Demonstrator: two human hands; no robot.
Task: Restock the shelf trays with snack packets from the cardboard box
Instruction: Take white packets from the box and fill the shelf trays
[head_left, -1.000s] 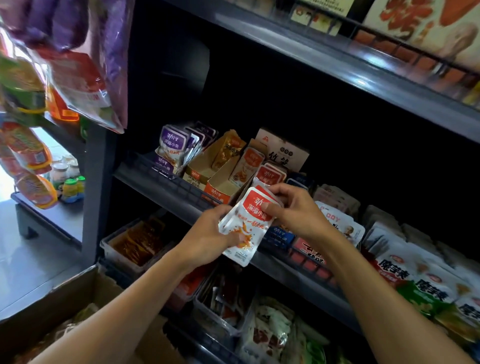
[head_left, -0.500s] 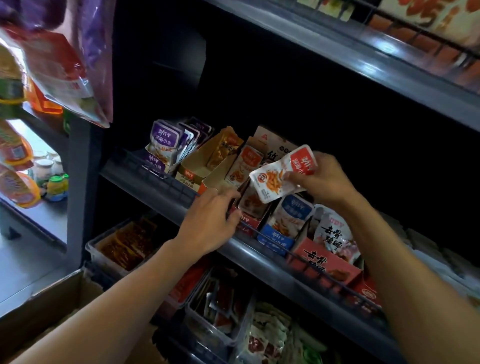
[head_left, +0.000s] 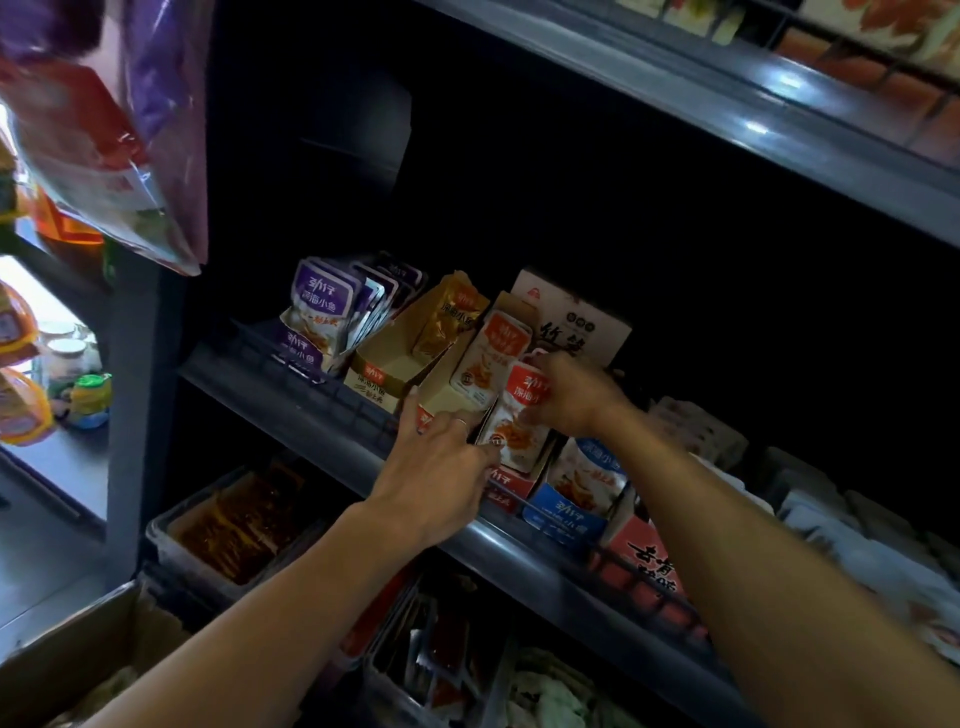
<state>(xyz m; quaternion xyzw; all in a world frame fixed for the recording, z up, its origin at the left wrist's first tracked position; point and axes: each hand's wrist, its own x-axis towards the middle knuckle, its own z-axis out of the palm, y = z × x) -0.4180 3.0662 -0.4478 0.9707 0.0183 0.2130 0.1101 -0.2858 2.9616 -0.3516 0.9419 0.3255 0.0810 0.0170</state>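
Half a second ago the red-topped packet (head_left: 519, 415) was held up above the trays; now it stands upright in the front of the red display tray (head_left: 506, 486), just right of the orange tray (head_left: 441, 400). It is white with a red top band and an orange snack picture. Its upper right corner is hidden by the right hand (head_left: 571, 400), whose curled fingers pinch its top. Left hand (head_left: 441, 457) fingers lie spread, touching the orange tray and the packet's lower edge.

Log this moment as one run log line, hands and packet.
right hand grips red packet, lowering it into red tray | left hand steadies tray front | cardboard box lower left
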